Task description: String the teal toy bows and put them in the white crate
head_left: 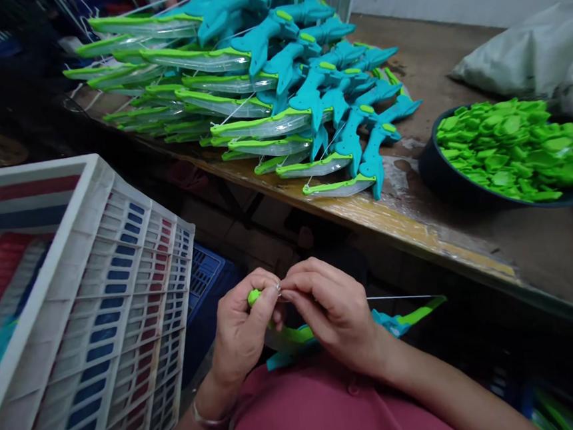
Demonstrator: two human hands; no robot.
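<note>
In front of my body, my left hand (250,322) is closed with a small bright green plastic piece (254,297) between its thumb and fingers. The fingertips of my right hand (332,305) pinch together close beside it, on a thin white string (399,297). To the right, that string runs to the green tip of a blue-green toy bow (389,321). The bow lies across my lap, its middle hidden behind my hands. A tiny pale bit of string shows where my fingertips meet.
Many toy bows (254,77) are stacked along the table (495,250). A dark bowl (435,168) of green plastic pieces (511,148) stands at the right, near a white sack (508,55). On the left is a white slatted crate (109,311) with a striped cloth inside.
</note>
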